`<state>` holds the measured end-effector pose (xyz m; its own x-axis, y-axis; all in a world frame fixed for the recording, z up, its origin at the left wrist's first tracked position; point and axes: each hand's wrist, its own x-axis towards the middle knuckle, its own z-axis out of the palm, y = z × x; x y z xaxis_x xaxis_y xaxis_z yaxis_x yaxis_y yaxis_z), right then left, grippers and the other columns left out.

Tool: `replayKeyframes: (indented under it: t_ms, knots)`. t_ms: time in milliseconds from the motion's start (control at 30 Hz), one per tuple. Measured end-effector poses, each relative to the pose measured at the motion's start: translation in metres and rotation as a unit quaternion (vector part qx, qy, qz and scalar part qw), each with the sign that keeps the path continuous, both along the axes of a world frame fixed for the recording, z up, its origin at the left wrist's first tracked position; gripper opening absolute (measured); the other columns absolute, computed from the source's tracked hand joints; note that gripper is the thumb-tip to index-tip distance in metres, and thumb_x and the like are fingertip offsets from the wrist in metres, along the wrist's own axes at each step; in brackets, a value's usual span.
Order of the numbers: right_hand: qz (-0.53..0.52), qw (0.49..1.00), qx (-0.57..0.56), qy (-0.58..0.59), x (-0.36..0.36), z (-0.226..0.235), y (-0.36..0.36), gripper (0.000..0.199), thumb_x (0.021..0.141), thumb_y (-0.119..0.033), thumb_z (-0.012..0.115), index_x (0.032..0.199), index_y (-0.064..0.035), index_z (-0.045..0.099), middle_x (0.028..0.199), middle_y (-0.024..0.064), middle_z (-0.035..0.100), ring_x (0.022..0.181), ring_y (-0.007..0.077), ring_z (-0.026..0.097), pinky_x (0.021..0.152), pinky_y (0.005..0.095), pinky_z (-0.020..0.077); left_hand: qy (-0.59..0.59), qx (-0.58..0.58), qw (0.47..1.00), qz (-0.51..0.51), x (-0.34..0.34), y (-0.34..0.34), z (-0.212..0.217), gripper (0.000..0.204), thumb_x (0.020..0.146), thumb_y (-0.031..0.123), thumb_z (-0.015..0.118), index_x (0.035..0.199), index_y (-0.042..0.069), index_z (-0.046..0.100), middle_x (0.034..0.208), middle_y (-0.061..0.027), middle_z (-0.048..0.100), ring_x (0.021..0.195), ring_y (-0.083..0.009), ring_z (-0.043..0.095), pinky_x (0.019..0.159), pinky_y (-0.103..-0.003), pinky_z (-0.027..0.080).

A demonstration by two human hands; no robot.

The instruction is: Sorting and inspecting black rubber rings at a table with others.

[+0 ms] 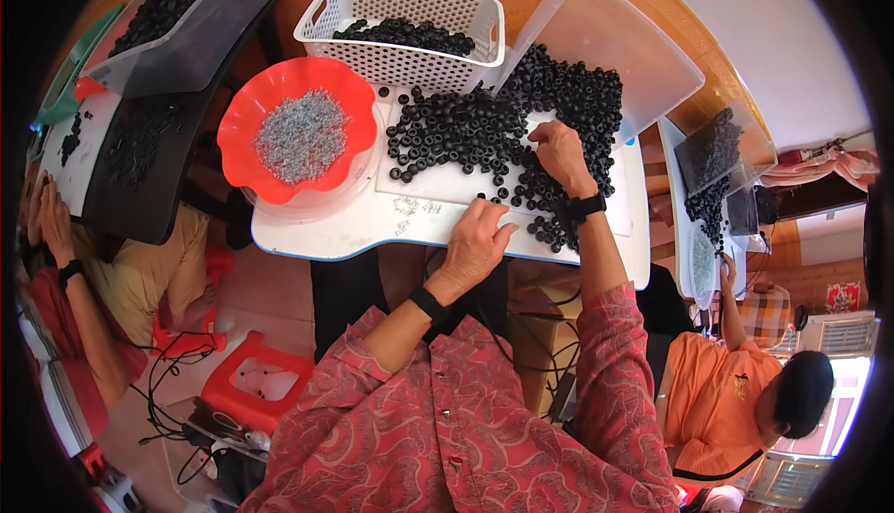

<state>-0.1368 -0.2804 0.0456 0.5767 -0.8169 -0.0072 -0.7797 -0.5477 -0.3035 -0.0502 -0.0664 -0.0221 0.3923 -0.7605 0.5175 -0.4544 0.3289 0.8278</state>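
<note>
A heap of small black ring-shaped parts (456,131) spreads over the white table (321,243) in front of me. My left hand (473,250) rests at the table's front edge, back upward, its thumb apart from the fingers. A few loose black rings lie right at its fingertips. Over the right part of the heap, my right hand (562,157) is closed, fingers bent together; whatever they hold, if anything, is hidden. Left of the heap, a red scalloped bowl (244,145) holds many tiny clear-grey pieces (300,136).
Behind the heap stands a white perforated basket (410,61) with more black rings. A clear plastic bin (643,57) lies tipped at the back right, rings spilling from it. Co-workers sit at tables on the left and right. A red stool (256,383) and cables are on the floor.
</note>
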Motion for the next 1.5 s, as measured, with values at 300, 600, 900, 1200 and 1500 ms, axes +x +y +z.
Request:
replayKeyframes:
  t_ms: [300,600,900,1200,1500]
  knots:
    - [0.038,0.995,-0.040,-0.082,0.005,-0.008,0.004,0.037,0.075,0.006,0.050,0.103,-0.0054,0.072,0.108,0.0148,0.066,0.100,0.0343,0.064,0.090,0.0409,0.0494,-0.002,0.002,1.000,-0.002,0.000,0.001,0.001,0.024,0.079,0.004,0.074,0.099,-0.001,0.062,0.090,-0.0110,0.056,0.057,-0.0192,0.055,0.054,-0.032,0.047]
    - [0.041,0.991,-0.088,-0.092,0.010,-0.008,-0.009,0.040,0.074,0.008,0.051,0.107,-0.0043,0.070,0.109,0.0142,0.064,0.106,0.0345,0.061,0.091,0.0406,0.0492,-0.009,-0.004,1.000,-0.002,0.000,0.001,0.002,0.024,0.078,0.003,0.074,0.099,-0.002,0.062,0.090,-0.0113,0.057,0.057,-0.0197,0.055,0.055,-0.032,0.048]
    - [0.069,0.996,-0.030,-0.056,0.008,-0.004,-0.005,0.042,0.070,0.013,0.049,0.105,-0.0001,0.070,0.107,0.0187,0.066,0.093,0.0313,0.066,0.083,0.0349,0.0529,-0.004,-0.009,1.000,0.000,0.001,0.001,0.002,0.024,0.078,0.003,0.073,0.098,-0.002,0.062,0.090,-0.0108,0.057,0.058,-0.0199,0.055,0.055,-0.032,0.048]
    - [-0.030,0.986,-0.090,-0.134,-0.020,0.030,-0.029,0.030,0.079,0.005,0.052,0.102,-0.0015,0.072,0.096,0.0179,0.071,0.089,0.0260,0.069,0.082,0.0327,0.0527,0.005,-0.012,1.000,-0.004,0.000,0.001,0.002,0.023,0.079,0.003,0.073,0.099,-0.002,0.062,0.090,-0.0107,0.056,0.058,-0.0195,0.055,0.055,-0.033,0.047]
    - [0.039,0.992,-0.123,-0.006,-0.021,-0.004,-0.039,0.034,0.076,0.004,0.054,0.103,-0.0034,0.072,0.098,0.0213,0.069,0.096,0.0364,0.066,0.087,0.0388,0.0530,0.002,-0.005,1.000,-0.008,0.000,0.002,0.003,0.023,0.079,0.003,0.073,0.098,-0.002,0.061,0.090,-0.0107,0.056,0.058,-0.0199,0.054,0.055,-0.033,0.047]
